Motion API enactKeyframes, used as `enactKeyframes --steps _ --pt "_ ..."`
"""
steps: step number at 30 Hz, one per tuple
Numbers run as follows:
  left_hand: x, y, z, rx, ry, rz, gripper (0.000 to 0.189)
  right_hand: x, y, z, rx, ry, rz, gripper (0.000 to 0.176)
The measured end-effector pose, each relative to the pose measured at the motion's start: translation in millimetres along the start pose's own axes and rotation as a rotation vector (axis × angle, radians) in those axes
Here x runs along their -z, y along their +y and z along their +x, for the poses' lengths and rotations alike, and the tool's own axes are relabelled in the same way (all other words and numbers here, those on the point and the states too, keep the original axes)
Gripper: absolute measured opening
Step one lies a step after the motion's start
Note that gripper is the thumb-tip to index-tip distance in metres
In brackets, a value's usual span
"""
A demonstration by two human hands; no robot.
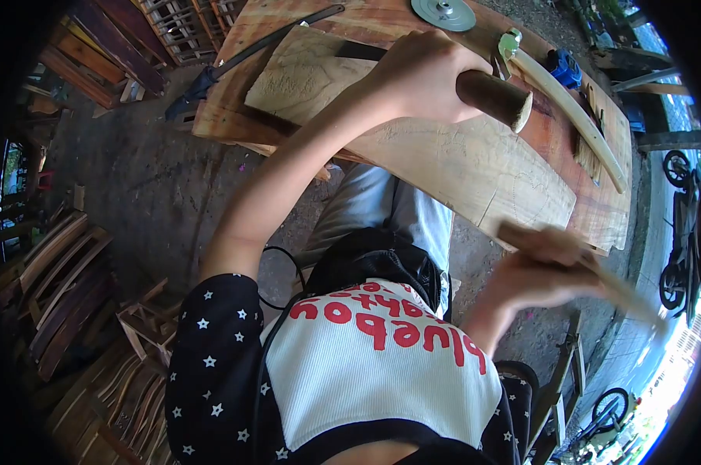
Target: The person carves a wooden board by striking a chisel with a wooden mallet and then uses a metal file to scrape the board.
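Note:
My left hand (pixel 432 74) is wrapped round the thick wooden handle (pixel 496 99) of a chisel. Its dark flat blade (pixel 358 50) sticks out on the far side of the fist, over a pale wooden board (pixel 505 174). Faint curved lines mark the board, which lies along the near edge of the wooden workbench (pixel 608 209). Low at the right, beyond the board's corner, my right hand (pixel 540 271) is closed round a wooden stick (pixel 625 298). Motion smears both the stick and the fingers, and the stick's exact shape is blurred.
On the bench lie a metal disc (pixel 443 12), a tool with a long curved wooden handle (pixel 575 116), a brush (pixel 587 161) and a blue object (pixel 565 70). A long dark tool (pixel 288 35) crosses the left end. Curved wooden pieces (pixel 64 271) are stacked at left.

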State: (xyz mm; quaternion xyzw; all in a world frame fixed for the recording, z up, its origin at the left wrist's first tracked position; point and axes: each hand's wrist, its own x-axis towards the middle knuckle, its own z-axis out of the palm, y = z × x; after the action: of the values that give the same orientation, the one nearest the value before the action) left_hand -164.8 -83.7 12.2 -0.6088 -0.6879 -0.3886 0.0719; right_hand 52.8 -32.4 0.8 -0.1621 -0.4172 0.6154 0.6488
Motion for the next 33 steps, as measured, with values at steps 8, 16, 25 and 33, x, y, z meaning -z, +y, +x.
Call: enactKeyframes --steps 8,16,25,33 --pt "24.0 -30.5 -8.7 0.01 0.12 0.03 0.023 -18.8 -35.0 17.4 -0.223 -0.108 -0.347 0.05" --pt "34.5 -45.1 -14.1 0.035 0.118 0.103 0.026 -55.3 3.0 -38.9 -0.701 -0.529 -0.572 0.036" --pt "40.4 -44.2 -15.5 0.046 0.033 0.153 0.038 -34.2 25.0 -20.7 -0.079 -0.088 -0.101 0.042" --pt "40.1 -8.4 6.9 0.168 0.056 -0.068 0.023 -4.2 -17.6 -6.9 -0.426 -0.115 -0.37 0.041"
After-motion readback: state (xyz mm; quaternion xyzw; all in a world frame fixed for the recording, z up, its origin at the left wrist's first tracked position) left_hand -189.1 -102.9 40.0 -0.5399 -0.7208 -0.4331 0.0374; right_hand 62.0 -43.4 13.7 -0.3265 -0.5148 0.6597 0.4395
